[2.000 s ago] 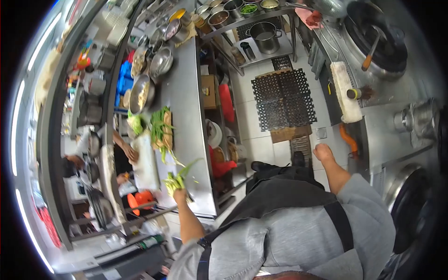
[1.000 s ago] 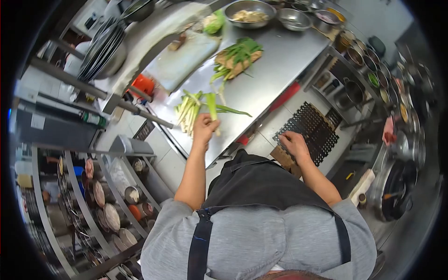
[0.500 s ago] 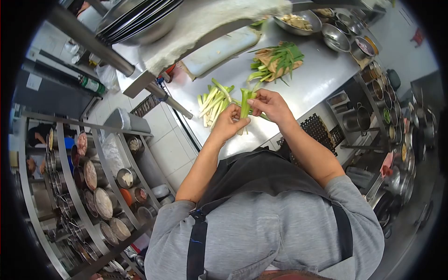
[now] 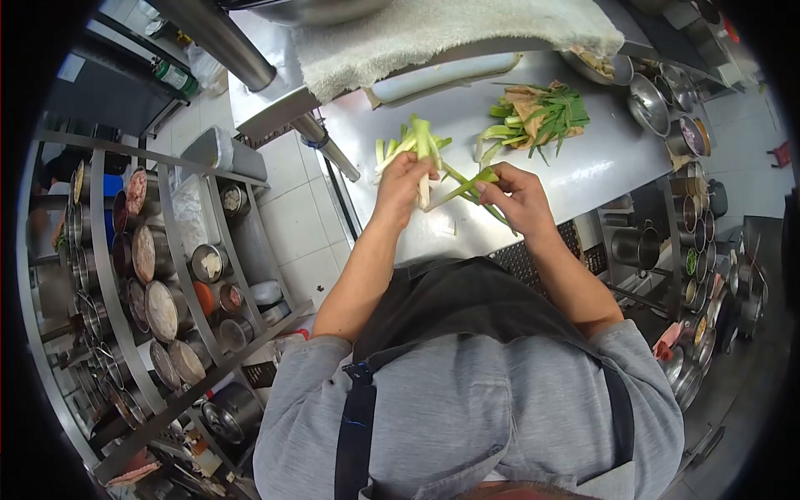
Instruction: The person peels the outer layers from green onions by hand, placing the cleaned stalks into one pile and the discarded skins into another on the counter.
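My left hand (image 4: 402, 190) is closed around a leek stalk (image 4: 423, 140), its pale end pointing down toward me and its cut green end up. My right hand (image 4: 520, 200) pinches a green outer leaf (image 4: 468, 187) that stretches across to the lower part of the stalk. Just behind my left hand lies a bunch of trimmed leek stalks (image 4: 388, 153), partly hidden by the hand. Beyond my right hand sits a heap of leek greens and brownish leaves (image 4: 525, 108) on the steel table (image 4: 612, 162).
A shelf with a white towel (image 4: 467, 37) overhangs the table's far side, with a long pale board (image 4: 446, 77) beneath it. Metal bowls (image 4: 650, 104) stand at the far right. To my left is a rack with filled pots (image 4: 167, 308); a bin (image 4: 225, 158) stands beyond it.
My hands have moved apart. The right hand has pulled a leaf outward and down to the right from the stalk in my left hand. The camera view has shifted slightly.
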{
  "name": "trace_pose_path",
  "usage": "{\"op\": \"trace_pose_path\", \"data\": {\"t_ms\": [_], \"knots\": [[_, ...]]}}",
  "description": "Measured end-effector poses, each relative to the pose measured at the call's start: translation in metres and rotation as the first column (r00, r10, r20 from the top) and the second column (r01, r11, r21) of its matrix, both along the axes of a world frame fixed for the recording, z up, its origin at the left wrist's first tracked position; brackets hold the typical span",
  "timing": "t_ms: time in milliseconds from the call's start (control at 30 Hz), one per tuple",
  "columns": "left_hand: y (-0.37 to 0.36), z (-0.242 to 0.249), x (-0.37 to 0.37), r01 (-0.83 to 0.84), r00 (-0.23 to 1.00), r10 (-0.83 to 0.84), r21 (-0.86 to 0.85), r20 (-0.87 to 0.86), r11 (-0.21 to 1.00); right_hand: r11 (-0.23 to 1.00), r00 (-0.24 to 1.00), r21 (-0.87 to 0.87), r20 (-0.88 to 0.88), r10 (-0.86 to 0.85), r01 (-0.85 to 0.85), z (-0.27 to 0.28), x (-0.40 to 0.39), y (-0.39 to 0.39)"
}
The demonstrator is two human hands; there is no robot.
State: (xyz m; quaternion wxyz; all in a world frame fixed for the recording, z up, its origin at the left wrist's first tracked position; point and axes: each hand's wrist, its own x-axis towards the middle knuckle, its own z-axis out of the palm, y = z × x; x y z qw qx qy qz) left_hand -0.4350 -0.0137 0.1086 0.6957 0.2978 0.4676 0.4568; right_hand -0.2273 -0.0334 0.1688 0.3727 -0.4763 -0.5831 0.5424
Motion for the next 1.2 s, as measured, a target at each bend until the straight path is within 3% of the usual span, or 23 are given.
{"op": "trace_pose_path", "data": {"t_ms": [67,133,200,233,333,400,500,533,600,767,833,1067,1133,1200], "knots": [[0.007,-0.017,-0.007,-0.168,0.984,0.161,-0.089,-0.08,0.982,0.979,0.976,0.195,0.216,0.009,-0.052,0.006,0.003,-0.009],[0.012,-0.017,-0.014,-0.166,0.982,0.152,-0.123,-0.115,0.979,0.988,0.983,0.156,0.184,-0.026,-0.003,-0.008,0.011,-0.016],[0.015,-0.023,-0.017,-0.226,0.969,0.21,-0.115,-0.133,0.967,0.998,0.996,-0.03,0.069,-0.059,0.061,-0.018,0.018,-0.023],[0.016,-0.027,-0.018,-0.26,0.949,0.242,-0.065,-0.204,0.963,0.996,0.996,-0.051,0.061,-0.065,0.068,-0.022,0.021,-0.027],[0.019,-0.028,-0.024,-0.272,0.947,0.259,-0.044,-0.19,0.961,0.989,0.991,-0.083,0.062,-0.115,0.12,-0.041,0.03,-0.032],[0.016,-0.019,-0.02,-0.241,0.954,0.228,-0.045,-0.196,0.97,0.986,0.989,-0.134,0.126,-0.084,0.101,-0.067,0.031,-0.026],[0.01,-0.003,-0.006,0.046,0.977,-0.06,-0.07,-0.205,0.996,0.981,0.968,-0.172,0.246,-0.046,0.09,-0.088,0.027,-0.012],[0.006,-0.002,-0.001,0.055,0.975,-0.067,-0.064,-0.212,0.996,0.982,0.951,-0.164,0.308,-0.039,0.094,-0.092,0.025,-0.009],[0.0,0.004,0.006,0.183,0.968,-0.174,0.031,-0.182,0.983,0.986,0.959,-0.114,0.269,-0.091,0.125,-0.078,0.018,-0.005],[-0.017,0.021,0.019,0.326,0.923,-0.27,0.186,-0.272,0.927,0.996,0.993,-0.014,0.082,-0.086,0.087,-0.031,0.014,0.001],[-0.024,0.025,0.027,0.334,0.917,-0.267,0.206,-0.296,0.92,0.993,0.995,0.078,0.042,-0.088,0.085,-0.009,0.012,0.003],[-0.035,0.033,0.038,0.307,0.922,-0.195,0.322,-0.336,0.896,0.995,0.997,0.086,0.054,-0.063,0.058,0.012,0.015,0.001],[-0.035,0.038,0.037,0.317,0.922,-0.215,0.311,-0.322,0.896,0.995,0.989,0.066,-0.13,-0.069,0.079,0.017,0.014,-0.002],[-0.038,0.046,0.038,0.339,0.922,-0.247,0.312,-0.298,0.887,0.995,0.983,0.05,-0.172,-0.071,0.081,0.02,0.015,-0.004]]}}
